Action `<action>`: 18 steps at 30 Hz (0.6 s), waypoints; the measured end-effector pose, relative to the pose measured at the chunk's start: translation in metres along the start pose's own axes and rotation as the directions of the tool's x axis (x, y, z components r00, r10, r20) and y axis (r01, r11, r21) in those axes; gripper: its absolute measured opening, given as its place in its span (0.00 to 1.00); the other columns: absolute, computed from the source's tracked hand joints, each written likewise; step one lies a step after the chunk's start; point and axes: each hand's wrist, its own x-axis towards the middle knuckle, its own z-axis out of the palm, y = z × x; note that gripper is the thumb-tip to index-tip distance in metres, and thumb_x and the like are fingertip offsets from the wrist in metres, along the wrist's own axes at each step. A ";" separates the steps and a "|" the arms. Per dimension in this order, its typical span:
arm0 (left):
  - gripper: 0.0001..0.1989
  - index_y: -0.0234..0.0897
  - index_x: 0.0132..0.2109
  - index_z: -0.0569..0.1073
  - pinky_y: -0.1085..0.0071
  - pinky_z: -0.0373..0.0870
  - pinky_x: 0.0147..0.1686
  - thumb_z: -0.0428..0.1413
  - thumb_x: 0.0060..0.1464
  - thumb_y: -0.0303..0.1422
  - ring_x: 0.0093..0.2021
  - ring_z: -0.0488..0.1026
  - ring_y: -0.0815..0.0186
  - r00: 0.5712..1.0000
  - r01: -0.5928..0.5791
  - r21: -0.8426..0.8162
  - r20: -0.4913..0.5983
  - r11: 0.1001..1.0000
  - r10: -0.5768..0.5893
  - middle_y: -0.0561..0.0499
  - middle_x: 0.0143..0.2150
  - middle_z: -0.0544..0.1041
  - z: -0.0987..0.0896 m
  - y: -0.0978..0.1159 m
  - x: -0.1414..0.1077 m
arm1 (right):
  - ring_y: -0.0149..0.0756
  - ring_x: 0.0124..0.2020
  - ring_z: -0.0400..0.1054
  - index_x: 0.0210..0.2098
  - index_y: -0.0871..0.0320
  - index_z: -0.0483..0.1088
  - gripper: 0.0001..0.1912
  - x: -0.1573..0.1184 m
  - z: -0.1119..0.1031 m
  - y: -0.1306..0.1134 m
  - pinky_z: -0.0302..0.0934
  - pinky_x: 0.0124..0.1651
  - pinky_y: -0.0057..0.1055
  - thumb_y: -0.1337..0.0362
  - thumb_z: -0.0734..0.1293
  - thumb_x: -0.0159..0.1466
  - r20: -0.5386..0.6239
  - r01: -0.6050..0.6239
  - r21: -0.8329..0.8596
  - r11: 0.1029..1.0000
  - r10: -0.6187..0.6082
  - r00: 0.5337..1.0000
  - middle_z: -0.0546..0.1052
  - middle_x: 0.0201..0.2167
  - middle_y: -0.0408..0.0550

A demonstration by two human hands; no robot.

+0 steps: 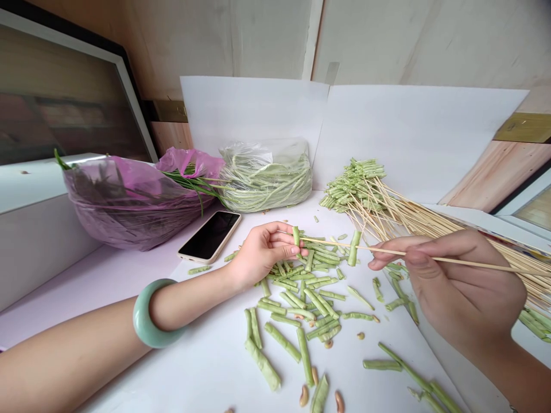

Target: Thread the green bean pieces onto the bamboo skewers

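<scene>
My left hand (267,250) pinches a short piece of green long bean (296,236) between thumb and fingers, over a loose pile of cut bean pieces (301,289). My right hand (451,281) grips a thin bamboo skewer (400,251) near its far end. The skewer runs left across the pile, through a second bean piece (353,248), and on to the piece in my left hand. A jade bangle (155,314) circles my left wrist.
A bundle of bean-loaded bamboo skewers (355,186) lies at the back right. Behind are a clear bag of beans (264,178), a purple bag of greens (129,201) and a smartphone (209,236). White paper (172,367) covers the table, with several brown seeds (303,394) on it.
</scene>
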 end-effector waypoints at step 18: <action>0.11 0.30 0.34 0.72 0.74 0.74 0.34 0.65 0.42 0.28 0.35 0.78 0.63 0.999 -0.052 -0.005 0.004 0.999 0.052 0.49 0.29 0.79 -0.001 0.000 0.000 | 0.39 0.24 0.74 0.28 0.58 0.67 0.05 0.001 0.000 0.001 0.70 0.28 0.37 0.69 0.68 0.59 -0.074 -0.189 0.098 0.977 0.196 0.978 0.78 0.27 0.47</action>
